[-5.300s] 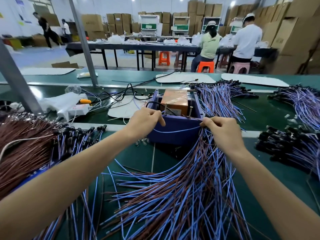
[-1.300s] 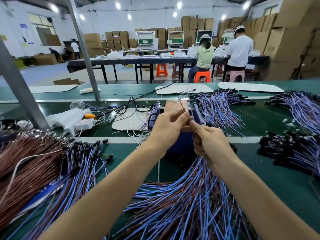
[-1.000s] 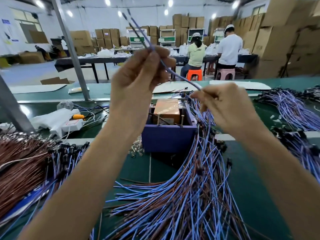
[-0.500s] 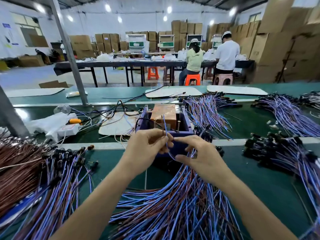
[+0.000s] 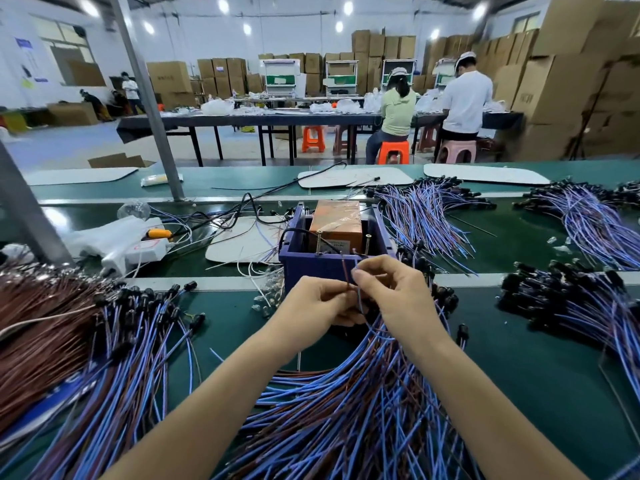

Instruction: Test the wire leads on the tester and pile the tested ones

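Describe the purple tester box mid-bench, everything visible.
The tester box is an open-topped purple tray, plastic by the look, upright on the green bench. A film-wrapped orange block sits inside; two metal pins stand near its front wall; a black cable loops in at left. The left hand and right hand pinch wire ends just before it.

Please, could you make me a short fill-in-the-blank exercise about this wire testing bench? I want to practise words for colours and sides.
The left hand and the right hand pinch a wire lead in front of the tester, which holds an ____ block.
The mostly brown pile lies on the person's ____ side.
The stool under the person in the white shirt is ____.
Missing words: orange, left, pink.
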Available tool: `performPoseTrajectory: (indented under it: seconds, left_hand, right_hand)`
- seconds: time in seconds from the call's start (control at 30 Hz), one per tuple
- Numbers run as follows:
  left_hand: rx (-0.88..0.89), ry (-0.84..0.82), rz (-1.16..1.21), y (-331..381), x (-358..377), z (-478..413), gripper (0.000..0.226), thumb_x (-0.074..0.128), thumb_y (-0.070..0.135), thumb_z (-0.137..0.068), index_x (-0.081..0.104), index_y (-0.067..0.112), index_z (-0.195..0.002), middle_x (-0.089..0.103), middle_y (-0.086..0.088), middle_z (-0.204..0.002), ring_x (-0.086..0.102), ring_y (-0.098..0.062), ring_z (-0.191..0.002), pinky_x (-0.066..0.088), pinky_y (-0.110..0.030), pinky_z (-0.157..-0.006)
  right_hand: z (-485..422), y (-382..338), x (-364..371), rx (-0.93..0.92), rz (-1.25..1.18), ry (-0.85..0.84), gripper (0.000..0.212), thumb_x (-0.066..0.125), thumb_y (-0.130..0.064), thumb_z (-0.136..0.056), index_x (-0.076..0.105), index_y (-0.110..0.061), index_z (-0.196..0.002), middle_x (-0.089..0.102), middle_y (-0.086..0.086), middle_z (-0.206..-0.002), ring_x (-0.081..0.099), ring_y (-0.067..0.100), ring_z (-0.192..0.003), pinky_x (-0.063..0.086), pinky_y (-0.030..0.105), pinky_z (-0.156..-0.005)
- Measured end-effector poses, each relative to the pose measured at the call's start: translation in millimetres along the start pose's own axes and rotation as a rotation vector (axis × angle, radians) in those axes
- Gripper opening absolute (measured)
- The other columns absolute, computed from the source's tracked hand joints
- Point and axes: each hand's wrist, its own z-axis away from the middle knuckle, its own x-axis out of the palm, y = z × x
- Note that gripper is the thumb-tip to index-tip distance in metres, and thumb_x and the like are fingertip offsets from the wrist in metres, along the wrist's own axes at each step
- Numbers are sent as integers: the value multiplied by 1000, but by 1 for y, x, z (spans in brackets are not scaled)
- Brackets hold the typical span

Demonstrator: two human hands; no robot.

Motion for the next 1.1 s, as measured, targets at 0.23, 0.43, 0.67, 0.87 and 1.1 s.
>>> performPoseTrajectory:
  seconds: [0.23, 0.43, 0.67, 0.87, 1.1]
  left_hand:
    - [-223, 228, 140, -4, -21, -16, 39, 39, 25, -103, 72, 12, -87, 65, 1, -60, 56, -6, -50, 48, -15, -55]
    - [-287, 265, 55, -6, -28, -28, 46, 43, 27, -102, 71, 7, -72, 55, -2, -55, 44, -9, -44, 39, -15, -45]
    - [-244, 340, -39, -9, -29, -29, 45, 45, 24, -101, 67, 6, -66, 51, -1, -55, 41, -8, -42, 36, -14, -41]
    - [-180, 432, -116, -12, -32, -31, 45, 47, 24, -100, 65, 10, -61, 52, 1, -54, 42, -11, -46, 35, -17, -44]
    - [-154, 483, -109, -16, -36, -31, 45, 48, 25, -99, 64, 12, -59, 52, 7, -48, 42, -10, -46, 37, -23, -52]
  right_hand:
    - [-21, 9, -13, 100, 215, 138, 13, 63, -18, -92, 69, -20, -81, 62, -4, -69, 56, 10, -63, 45, 26, -60]
    - [-31, 12, -9, 56, 406, 249, 15, 62, -19, -91, 75, -12, -92, 69, 1, -81, 62, 13, -77, 44, 22, -64]
    - [-35, 12, -8, -59, 532, 363, 8, 65, -21, -89, 70, -16, -84, 62, -3, -72, 55, 12, -66, 33, 11, -53]
    - [-41, 15, -5, -100, 553, 396, 9, 65, -21, -89, 69, -14, -85, 66, 2, -80, 58, 17, -73, 43, 26, -66]
    - [-43, 24, -1, -100, 538, 412, 14, 62, -18, -92, 73, -10, -93, 68, 6, -89, 55, 15, -76, 38, 22, -67]
